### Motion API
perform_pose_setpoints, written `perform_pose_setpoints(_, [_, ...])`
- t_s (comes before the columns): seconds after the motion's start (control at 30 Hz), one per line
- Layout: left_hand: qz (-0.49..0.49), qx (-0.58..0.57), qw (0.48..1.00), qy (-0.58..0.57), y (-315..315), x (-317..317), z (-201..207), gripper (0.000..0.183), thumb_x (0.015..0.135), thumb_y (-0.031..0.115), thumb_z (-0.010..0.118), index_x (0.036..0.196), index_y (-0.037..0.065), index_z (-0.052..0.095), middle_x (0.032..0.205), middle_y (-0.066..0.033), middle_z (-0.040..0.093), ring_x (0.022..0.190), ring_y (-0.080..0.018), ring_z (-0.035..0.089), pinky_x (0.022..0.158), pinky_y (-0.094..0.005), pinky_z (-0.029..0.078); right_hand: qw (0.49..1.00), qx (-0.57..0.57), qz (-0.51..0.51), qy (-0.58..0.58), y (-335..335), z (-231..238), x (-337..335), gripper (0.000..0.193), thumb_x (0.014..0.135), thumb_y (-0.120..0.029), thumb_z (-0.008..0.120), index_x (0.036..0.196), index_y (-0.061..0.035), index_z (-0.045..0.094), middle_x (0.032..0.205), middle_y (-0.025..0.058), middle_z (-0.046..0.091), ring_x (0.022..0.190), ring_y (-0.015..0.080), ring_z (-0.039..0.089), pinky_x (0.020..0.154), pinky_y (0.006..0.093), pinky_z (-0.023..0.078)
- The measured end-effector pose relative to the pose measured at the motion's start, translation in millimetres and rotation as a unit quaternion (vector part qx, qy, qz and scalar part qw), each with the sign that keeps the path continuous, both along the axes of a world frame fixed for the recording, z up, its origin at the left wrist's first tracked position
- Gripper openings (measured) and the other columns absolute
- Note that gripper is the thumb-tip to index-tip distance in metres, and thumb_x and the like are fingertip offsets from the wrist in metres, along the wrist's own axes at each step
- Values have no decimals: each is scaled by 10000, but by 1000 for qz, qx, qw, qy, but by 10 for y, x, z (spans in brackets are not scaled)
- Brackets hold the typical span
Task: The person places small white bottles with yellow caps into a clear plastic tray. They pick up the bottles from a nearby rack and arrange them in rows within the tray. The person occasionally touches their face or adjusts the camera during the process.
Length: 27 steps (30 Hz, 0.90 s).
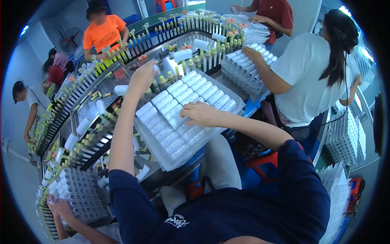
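A clear plastic tray (172,162) stands tilted in front of me on a stack of similar trays. Rows of white, rounded plastic cases (198,84) fill its far and right parts, and its near left pockets are bare. My right hand (201,114) is over the middle of the tray, its bent fingers gripping the edge of one white case (176,118). My left hand (142,78) reaches past the tray's far left corner to the line. Its fingers are closed around something pale at the fingertips, largely hidden by the hand.
A curved conveyor with yellow-topped posts (162,79) runs beyond the tray, with loose white cases (183,55) around it. On the right, a co-worker in white (313,81) touches another filled tray stack (248,69). At lower left, another person's hands (61,209) work beside stacked trays (83,195).
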<state>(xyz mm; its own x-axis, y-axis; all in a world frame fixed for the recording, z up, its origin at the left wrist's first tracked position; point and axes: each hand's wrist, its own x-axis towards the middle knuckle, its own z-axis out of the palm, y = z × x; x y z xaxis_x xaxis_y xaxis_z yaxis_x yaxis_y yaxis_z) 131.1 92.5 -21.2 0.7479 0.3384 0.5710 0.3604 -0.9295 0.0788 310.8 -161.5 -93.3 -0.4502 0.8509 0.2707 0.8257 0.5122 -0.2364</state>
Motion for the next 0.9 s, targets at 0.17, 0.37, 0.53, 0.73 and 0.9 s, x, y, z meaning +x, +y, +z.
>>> perform_pose_setpoints(0.17, [70, -27, 996, 52, -27, -184, -77, 288, 1018, 347, 641, 1102, 72, 619, 1007, -145, 740, 938, -372, 720, 806, -512, 546, 998, -25, 6, 51, 57, 8, -18, 394, 888, -258, 794, 1193, -107, 595, 1129, 81, 630, 1133, 317, 645, 939, 489, 518])
perform_pose_setpoints(0.37, [219, 45, 972, -76, -230, -514, -312, 345, 940, 433, 726, 982, 98, 654, 880, -129, 725, 814, -360, 712, 687, -474, 528, 998, -14, -5, 54, 217, -41, -112, 344, 863, -242, 814, 1134, -109, 649, 1116, 77, 634, 1130, 311, 638, 960, 464, 504])
perform_pose_setpoints(0.53, [275, 74, 956, -69, -232, -851, -317, 340, 912, 419, 750, 1061, 119, 694, 967, -122, 746, 901, -328, 717, 811, -503, 524, 998, -30, 45, -17, 444, 46, -129, 343, 851, -228, 820, 1130, -96, 669, 1113, 78, 641, 1152, 307, 620, 966, 463, 505])
perform_pose_setpoints(0.73, [168, 40, 940, -294, -1134, -745, -600, 280, 938, 137, 701, 1197, 37, 668, 1078, -134, 696, 1099, -340, 644, 995, -488, 470, 998, -17, 60, -4, 428, 6, -48, 346, 873, -224, 801, 1148, -72, 656, 1118, 106, 657, 1150, 331, 625, 980, 448, 505])
perform_pose_setpoints(0.9, [106, -180, 961, -182, -1337, -560, -838, 307, 962, 182, 683, 1228, 31, 654, 1163, -161, 661, 1183, -367, 607, 1040, -491, 443, 989, -82, -27, 119, 310, 497, -25, 366, 947, -244, 752, 1200, -10, 630, 1120, 200, 697, 1082, 393, 683, 949, 476, 533])
